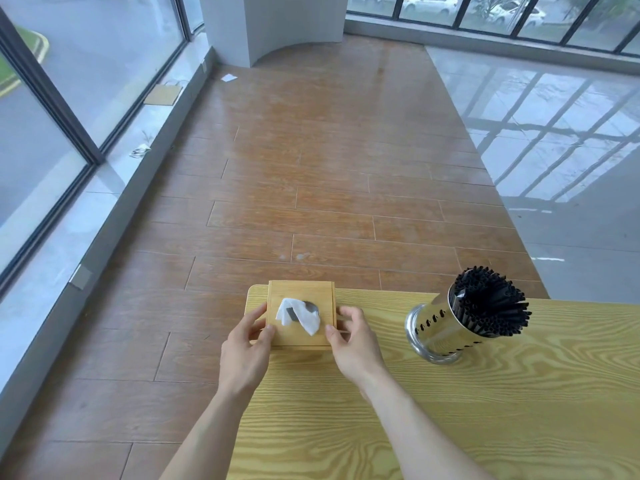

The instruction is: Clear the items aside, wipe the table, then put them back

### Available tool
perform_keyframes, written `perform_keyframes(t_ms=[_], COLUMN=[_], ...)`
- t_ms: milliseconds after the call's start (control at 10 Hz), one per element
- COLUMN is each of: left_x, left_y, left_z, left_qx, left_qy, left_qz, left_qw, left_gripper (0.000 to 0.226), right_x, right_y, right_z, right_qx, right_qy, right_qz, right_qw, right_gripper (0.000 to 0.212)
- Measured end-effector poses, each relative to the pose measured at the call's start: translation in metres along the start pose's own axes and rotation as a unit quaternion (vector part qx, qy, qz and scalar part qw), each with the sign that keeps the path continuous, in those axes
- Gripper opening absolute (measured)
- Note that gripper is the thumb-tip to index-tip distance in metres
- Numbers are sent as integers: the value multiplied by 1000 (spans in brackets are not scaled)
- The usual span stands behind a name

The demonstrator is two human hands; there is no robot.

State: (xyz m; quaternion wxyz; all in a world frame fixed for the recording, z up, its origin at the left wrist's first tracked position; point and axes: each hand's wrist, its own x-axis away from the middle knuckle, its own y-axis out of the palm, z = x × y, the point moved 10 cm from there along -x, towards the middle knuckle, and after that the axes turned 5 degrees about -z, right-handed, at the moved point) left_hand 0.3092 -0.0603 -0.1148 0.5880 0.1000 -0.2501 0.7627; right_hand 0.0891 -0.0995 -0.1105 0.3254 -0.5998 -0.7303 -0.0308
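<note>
A square wooden tissue box (304, 292) stands at the far left corner of the light wooden table (450, 410). A white tissue (299, 315) sticks out of the hole in its lid. My left hand (247, 348) grips the box's left side, thumb on the lid's near edge. My right hand (353, 337) grips its right side in the same way. To the right stands a perforated steel holder (436, 336) packed with black straws (490, 303).
The table's far edge and left edge meet just beyond the box, and past them lies brown wood flooring (329, 168). Large windows run along the left. Grey glossy tiles cover the floor at the right.
</note>
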Motion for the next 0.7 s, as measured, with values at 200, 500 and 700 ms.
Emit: perform_keyframes(t_ms=[200,500,700], left_x=[1,3,7], left_y=[6,8,7], left_z=[0,-2,1], left_qx=[15,-21,-22], left_qy=[13,40,35], left_qz=[12,19,31], left_qw=[1000,999,999], left_gripper=[32,32,37], right_x=[-3,-1,1], right_y=[0,3,-6], right_z=[4,11,7], right_qx=[1,-1,22], right_qy=[-4,-11,-3], right_qz=[10,32,51], right_qw=[1000,999,998], right_gripper=[38,39,44])
